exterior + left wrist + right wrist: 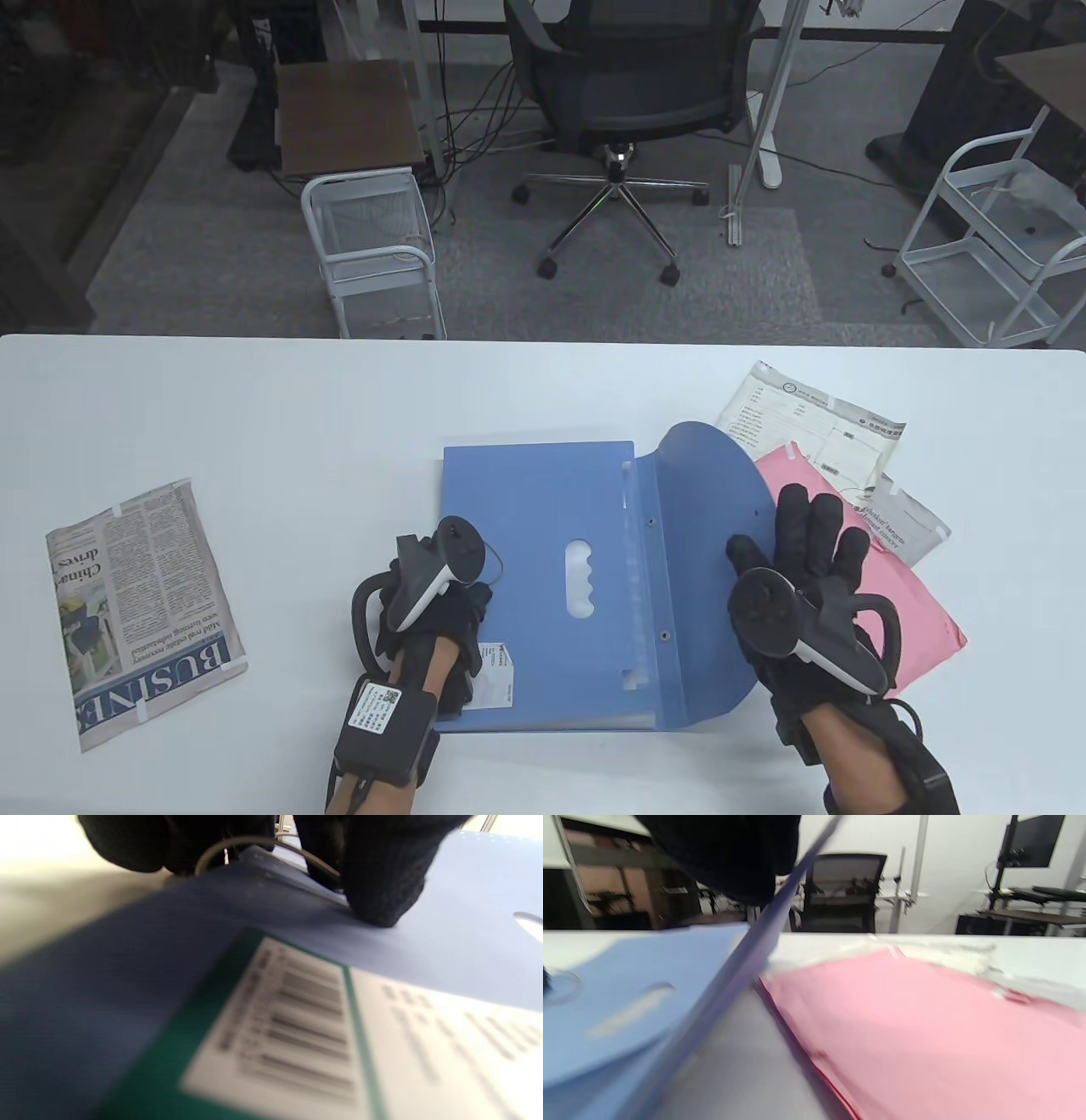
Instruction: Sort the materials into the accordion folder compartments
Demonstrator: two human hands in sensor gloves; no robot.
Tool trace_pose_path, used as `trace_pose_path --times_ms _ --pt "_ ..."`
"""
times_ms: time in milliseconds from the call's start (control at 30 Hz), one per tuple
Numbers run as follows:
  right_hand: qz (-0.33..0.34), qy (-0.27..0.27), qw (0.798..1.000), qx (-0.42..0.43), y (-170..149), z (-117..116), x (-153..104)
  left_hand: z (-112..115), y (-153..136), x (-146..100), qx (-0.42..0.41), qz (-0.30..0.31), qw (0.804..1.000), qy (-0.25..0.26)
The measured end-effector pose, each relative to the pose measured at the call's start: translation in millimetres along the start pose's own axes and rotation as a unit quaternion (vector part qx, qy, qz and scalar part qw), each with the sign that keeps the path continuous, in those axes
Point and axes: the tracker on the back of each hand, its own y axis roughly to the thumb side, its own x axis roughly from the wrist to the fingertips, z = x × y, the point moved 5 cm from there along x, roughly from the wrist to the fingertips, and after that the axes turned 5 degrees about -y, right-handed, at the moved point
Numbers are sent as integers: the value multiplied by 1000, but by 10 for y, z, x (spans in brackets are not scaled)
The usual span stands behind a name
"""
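Observation:
A blue accordion folder (pixel 543 577) lies flat mid-table, its rounded flap (pixel 704 543) swung open to the right. My left hand (pixel 433 603) rests on the folder's left edge beside a barcode label (pixel 496 675). In the left wrist view a fingertip (pixel 377 895) presses on the blue cover above the label (pixel 297 1027). My right hand (pixel 806 552) is spread, with the thumb on the flap's rim and the fingers past it over a pink envelope (pixel 908 620). The right wrist view shows the flap (pixel 742 971) raised edge-on beside the pink envelope (pixel 925 1027).
White printed forms (pixel 806 416) and a white mailer (pixel 904 522) lie under and behind the pink envelope at the right. A folded newspaper (pixel 136 611) lies at the table's left. An office chair (pixel 628 93) and wire carts stand beyond the far edge.

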Motion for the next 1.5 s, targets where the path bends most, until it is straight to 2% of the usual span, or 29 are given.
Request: trace_pose_path --times_ms 133,233,467,567,633,667,733,800,900,1033,1167,1233,1300,1500 --pt "8 79 997 13 -18 -382 104 2 -10 1 -2 0 1000 0" --pt "46 135 986 86 18 -614 159 -5 18 -16 15 -2 1000 5" --pt "12 192 966 173 -103 -972 212 -69 233 -146 104 -2 994 34" --pt "1 207 962 178 -132 -1028 220 -133 399 -205 188 -2 982 0" --pt "1 206 963 176 -122 -1045 224 -184 536 -277 224 -10 974 -20" --pt "0 209 964 163 -106 -1062 224 -232 647 -342 232 -14 972 -12" --pt "0 216 965 151 -86 -1079 223 -291 879 -427 215 15 976 7" --pt "0 214 965 150 -74 -1085 226 -298 1149 -507 163 57 985 19" --pt "-2 215 964 154 -80 -1093 222 -162 1574 -569 126 104 987 -5" --pt "-4 217 963 158 -82 -1087 221 205 1943 -528 195 84 976 -40" --pt "-4 217 963 159 -84 -1086 216 446 1932 -430 243 39 965 -94" --pt "-4 217 963 158 -85 -1084 216 409 1848 -410 193 40 976 -90" --pt "-4 217 963 159 -87 -1084 216 397 1770 -404 148 40 982 -108" --pt "-3 216 965 152 -81 -1088 217 282 1535 -424 -6 47 989 -138"
